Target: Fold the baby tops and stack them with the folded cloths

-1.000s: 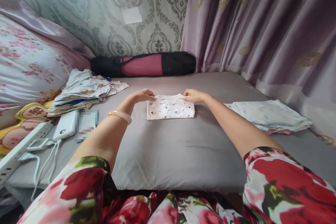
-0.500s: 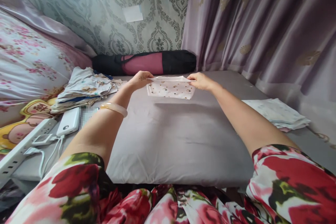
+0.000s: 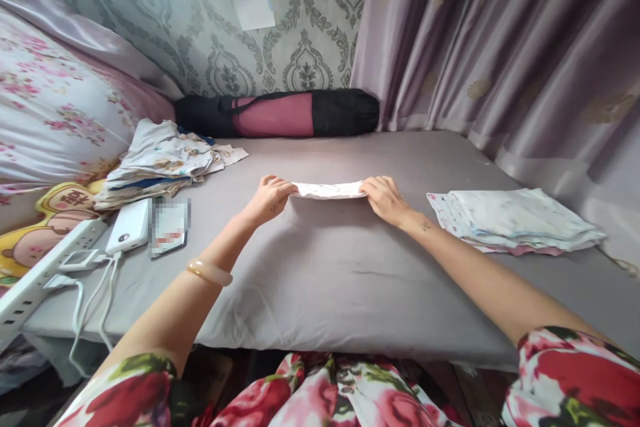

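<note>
A small white folded garment (image 3: 329, 189) with little printed figures is held level just above the grey bed sheet (image 3: 325, 267), seen edge-on. My left hand (image 3: 270, 197) pinches its left end and my right hand (image 3: 384, 197) pinches its right end, fingers closed on the cloth. A pale bangle (image 3: 209, 271) sits on my left wrist. My sleeves are red and white floral.
A stack of folded pale clothes (image 3: 515, 220) lies at the right. An unfolded heap of clothes (image 3: 163, 161) lies at the left by a floral pillow (image 3: 55, 113). A white power bank (image 3: 129, 225), phone and power strip (image 3: 35, 280) lie at the left edge. A black and pink roll bag (image 3: 277, 113) rests against the wall.
Both hands lifted the garment off the sheet, raised it, then brought it down and nearer. It now lies flat between my hands, folded narrower.
</note>
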{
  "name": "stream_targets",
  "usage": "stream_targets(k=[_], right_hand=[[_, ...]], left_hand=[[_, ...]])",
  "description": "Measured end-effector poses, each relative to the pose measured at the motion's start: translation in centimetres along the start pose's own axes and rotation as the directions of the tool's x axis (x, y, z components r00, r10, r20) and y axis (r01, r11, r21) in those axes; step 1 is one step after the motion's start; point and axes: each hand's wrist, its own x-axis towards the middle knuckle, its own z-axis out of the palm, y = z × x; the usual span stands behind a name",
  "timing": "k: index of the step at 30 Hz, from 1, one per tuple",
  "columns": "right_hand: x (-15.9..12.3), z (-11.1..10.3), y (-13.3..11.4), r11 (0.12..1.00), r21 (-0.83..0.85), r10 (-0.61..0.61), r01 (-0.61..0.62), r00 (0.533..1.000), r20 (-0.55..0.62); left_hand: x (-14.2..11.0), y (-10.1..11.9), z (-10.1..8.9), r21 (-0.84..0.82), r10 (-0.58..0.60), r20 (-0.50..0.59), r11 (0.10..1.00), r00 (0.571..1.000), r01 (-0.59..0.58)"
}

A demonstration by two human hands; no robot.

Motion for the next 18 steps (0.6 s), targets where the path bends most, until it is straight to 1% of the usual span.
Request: stream_targets(k=[4, 8, 11, 13, 15, 18], right_hand=[[-1.6, 0.9, -0.6, 0.999, 0.025, -0.028, 0.026, 0.998, 0.056], [-2.7, 1.2, -0.9, 0.995, 0.083, -0.055, 0.047, 0.994, 0.097], [-3.0, 1.0, -0.8, 0.989, 0.139, -0.082, 0.059, 0.983, 0.167], [-2.8, 0.8, -0.8, 0.986, 0.165, -0.068, 0.035, 0.977, 0.204], [-2.1, 0.7, -0.9, 0.986, 0.166, -0.023, -0.014, 0.975, 0.222], [-0.3, 1.2, -1.7, 0.984, 0.148, 0.068, -0.098, 0.979, 0.192]], left_hand=[[-1.7, 0.9, 0.6, -0.002, 0.054, 0.071, 0.999, 0.996, -0.054], [-3.0, 1.3, 1.2, -0.009, 0.052, 0.16, 0.999, 0.986, -0.051], [-3.7, 1.2, 1.6, -0.029, 0.036, 0.2, 0.999, 0.979, -0.03], [-3.8, 1.2, 1.7, -0.042, 0.008, 0.214, 0.999, 0.977, 0.001], [-3.4, 1.3, 1.8, -0.043, -0.06, 0.203, 0.997, 0.977, 0.07], [-2.0, 2.3, 1.9, -0.048, -0.185, 0.126, 0.98, 0.975, 0.192]])
